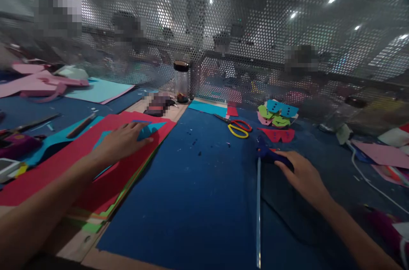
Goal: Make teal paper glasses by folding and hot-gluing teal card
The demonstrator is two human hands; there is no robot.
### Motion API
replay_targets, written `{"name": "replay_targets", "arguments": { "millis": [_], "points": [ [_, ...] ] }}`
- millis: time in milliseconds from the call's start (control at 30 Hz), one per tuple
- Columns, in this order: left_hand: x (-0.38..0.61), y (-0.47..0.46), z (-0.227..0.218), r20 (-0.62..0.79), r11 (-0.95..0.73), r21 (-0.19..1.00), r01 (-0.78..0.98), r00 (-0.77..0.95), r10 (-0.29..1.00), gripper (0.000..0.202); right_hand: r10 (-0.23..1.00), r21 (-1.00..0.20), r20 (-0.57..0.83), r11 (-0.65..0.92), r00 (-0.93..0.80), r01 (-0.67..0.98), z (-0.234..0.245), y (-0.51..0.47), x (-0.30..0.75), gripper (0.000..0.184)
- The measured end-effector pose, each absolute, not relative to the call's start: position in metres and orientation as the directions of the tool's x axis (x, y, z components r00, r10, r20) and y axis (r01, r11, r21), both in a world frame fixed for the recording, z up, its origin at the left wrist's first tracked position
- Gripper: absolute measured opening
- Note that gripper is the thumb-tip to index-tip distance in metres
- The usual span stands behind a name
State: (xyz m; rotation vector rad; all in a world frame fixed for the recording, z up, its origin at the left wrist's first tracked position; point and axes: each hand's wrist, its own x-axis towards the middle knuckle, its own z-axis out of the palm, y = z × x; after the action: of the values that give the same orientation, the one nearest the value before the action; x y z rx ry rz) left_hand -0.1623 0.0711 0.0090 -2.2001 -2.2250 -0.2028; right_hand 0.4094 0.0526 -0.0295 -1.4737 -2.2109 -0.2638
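The right hand (302, 176) gripped a dark blue glue gun (267, 156) with a long clear stick (258, 214); the left hand's (125, 141) grip was unclear.

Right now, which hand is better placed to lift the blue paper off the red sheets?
The left hand, I'd judge: it lies over the blue paper, while the right hand grips the dark blue glue gun, well away from the red sheets.
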Motion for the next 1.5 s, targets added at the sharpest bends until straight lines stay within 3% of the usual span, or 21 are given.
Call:
{"name": "replay_targets", "arguments": {
  "millis": [267,733,967,1233,1500],
  "points": [
    [-0.167,0.076,0.003,0.040,0.048,0.052,0.997,-0.050,0.998,0.064,0.832,-0.133,0.490,0.368,-0.262,0.920,-0.021,0.050,0.413,0.037],
    [-0.164,0.078,0.007,0.069,0.061,0.043,0.997,-0.064,0.996,0.059,0.823,-0.139,0.503,0.379,-0.265,0.915,-0.024,0.052,0.418,0.036],
    [-0.160,0.075,0.017,0.096,0.128,0.031,0.991,-0.130,0.987,0.045,0.826,-0.147,0.490,0.393,-0.278,0.908,-0.022,0.051,0.416,0.037],
    [-0.163,0.064,0.039,0.290,0.305,0.050,0.951,-0.306,0.907,0.045,0.839,-0.157,0.477,0.376,-0.263,0.913,-0.018,0.048,0.412,0.036],
    [-0.162,0.054,0.056,0.519,0.378,0.200,0.904,-0.425,0.742,0.040,0.818,-0.140,0.505,0.392,-0.275,0.909,-0.016,0.047,0.413,0.036]
  ]
}}
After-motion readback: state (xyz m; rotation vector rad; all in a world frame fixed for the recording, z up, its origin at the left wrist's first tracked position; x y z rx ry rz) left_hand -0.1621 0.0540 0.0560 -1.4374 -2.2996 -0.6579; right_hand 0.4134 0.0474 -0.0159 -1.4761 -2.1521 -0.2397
